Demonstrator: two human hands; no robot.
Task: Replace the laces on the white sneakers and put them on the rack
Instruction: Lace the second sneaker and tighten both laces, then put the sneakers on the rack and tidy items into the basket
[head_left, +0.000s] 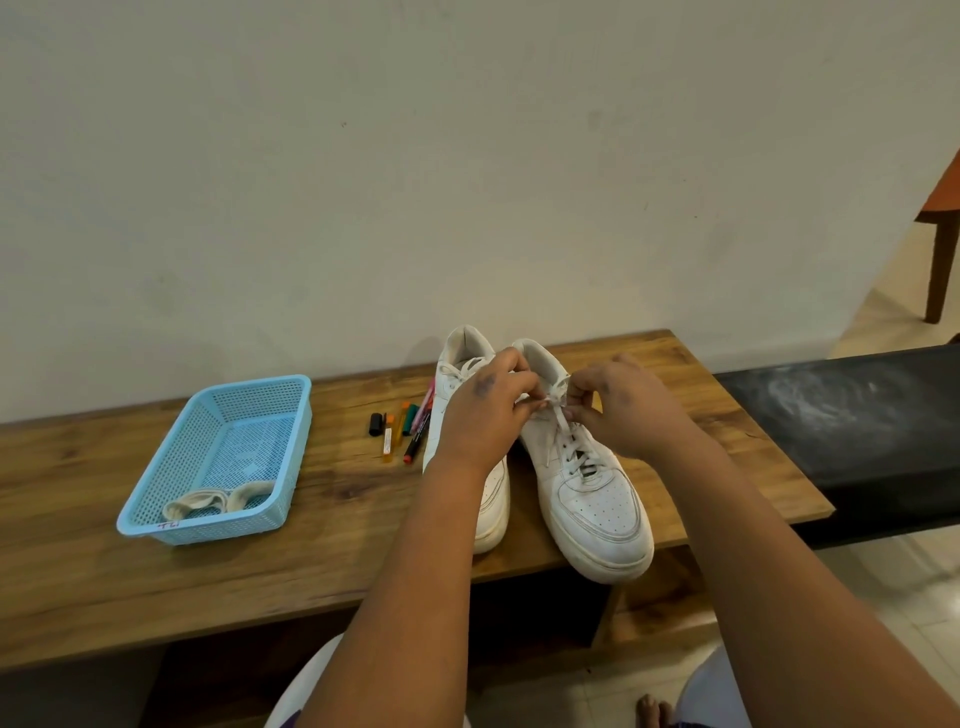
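Note:
Two white sneakers stand side by side on the wooden table (156, 545), toes toward me. The right sneaker (592, 499) is laced, and its white lace (558, 413) rises to the top eyelets. My left hand (488, 405) pinches one lace end near the tongue. My right hand (623, 405) pinches the other end just beside it. The left sneaker (457, 374) sits partly hidden behind my left forearm, laced with a bow near its collar. A light blue mesh basket (291, 431) at the left holds rolled off-white laces (218, 501).
Several marker pens (408, 431) lie between the basket and the sneakers. A black bench surface (852, 431) adjoins the table on the right. A wooden chair leg (940, 270) stands at the far right. A plain wall runs behind the table.

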